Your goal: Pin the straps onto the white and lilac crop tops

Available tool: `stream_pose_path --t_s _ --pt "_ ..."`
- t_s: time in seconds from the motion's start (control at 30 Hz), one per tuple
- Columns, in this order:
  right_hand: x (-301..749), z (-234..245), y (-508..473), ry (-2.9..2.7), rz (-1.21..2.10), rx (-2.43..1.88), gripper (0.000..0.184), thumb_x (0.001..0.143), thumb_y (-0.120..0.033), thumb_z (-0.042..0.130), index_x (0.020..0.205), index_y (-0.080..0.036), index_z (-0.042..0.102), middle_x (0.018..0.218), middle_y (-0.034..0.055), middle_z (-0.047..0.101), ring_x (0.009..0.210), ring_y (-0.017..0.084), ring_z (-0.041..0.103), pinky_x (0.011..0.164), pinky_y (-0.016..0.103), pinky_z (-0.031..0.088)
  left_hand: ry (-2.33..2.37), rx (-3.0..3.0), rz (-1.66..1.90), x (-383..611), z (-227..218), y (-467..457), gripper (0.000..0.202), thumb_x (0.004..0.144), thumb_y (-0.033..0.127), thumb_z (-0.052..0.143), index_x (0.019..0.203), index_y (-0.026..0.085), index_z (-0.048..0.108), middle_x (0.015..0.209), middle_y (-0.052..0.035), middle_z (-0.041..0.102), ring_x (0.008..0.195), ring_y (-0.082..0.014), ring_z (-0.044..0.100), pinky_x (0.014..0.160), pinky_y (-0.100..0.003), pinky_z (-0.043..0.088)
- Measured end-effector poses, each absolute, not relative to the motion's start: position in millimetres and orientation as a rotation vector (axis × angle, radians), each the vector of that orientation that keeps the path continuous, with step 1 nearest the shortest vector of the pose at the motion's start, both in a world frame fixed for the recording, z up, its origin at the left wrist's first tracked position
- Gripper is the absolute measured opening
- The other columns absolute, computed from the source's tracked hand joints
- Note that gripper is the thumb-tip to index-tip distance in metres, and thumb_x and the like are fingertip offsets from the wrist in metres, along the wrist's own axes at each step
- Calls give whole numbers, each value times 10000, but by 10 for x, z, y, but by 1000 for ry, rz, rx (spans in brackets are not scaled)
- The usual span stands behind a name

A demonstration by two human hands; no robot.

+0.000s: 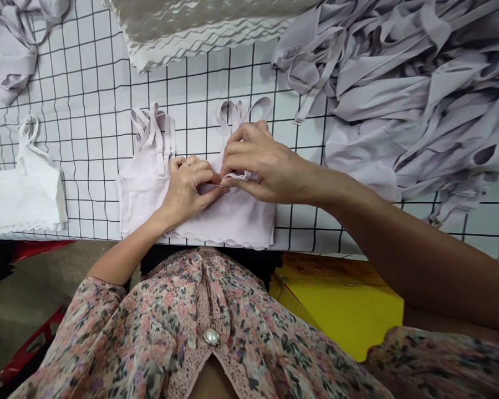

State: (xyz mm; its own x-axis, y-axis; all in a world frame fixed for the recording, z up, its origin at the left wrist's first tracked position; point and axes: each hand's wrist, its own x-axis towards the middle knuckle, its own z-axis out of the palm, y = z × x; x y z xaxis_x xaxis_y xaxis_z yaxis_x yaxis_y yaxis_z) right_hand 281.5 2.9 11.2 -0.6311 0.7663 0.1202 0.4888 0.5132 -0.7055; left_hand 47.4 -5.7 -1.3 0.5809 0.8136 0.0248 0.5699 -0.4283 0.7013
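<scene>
A pale lilac bra top (241,221) with thin straps lies flat in front of me, its straps pointing away and its wavy hem near the table edge. My left hand (191,185), with a ring on one finger, pinches the fabric at the middle of its upper edge. Close beside it, my right hand (258,160) is closed on the same edge, with a folded bit of the fabric showing between thumb and fingers. Both sets of fingertips nearly meet at the centre. What exactly lies between them is too small to make out.
A large heap of lilac bra tops (419,100) with tangled straps covers the right side. A stack of wavy-edged pieces (208,33) lies at the back. On the left are a white bra top (25,194) and more lilac garments (8,50). Below the table stands a yellow box (341,305).
</scene>
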Motion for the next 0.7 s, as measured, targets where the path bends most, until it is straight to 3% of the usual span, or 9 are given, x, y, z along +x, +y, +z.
stream_pose_path --t_s 0.27,0.7 --pt "2922 102 23 -2413 895 -1052 293 1062 -382 546 880 -261 741 860 78 691 1197 367 621 1084 622 389 1092 2117 500 480 2 -65 97 969 349 790 900 289 823 892 21 780 916 -203 624 1084 -467 336" --pt "2891 141 -9 -2421 891 -1059 250 1036 -321 549 894 -260 746 871 93 695 1198 387 616 1090 655 369 1093 2169 495 487 -4 -91 114 982 351 776 895 284 806 875 15 768 932 -214 629 1072 -471 341"
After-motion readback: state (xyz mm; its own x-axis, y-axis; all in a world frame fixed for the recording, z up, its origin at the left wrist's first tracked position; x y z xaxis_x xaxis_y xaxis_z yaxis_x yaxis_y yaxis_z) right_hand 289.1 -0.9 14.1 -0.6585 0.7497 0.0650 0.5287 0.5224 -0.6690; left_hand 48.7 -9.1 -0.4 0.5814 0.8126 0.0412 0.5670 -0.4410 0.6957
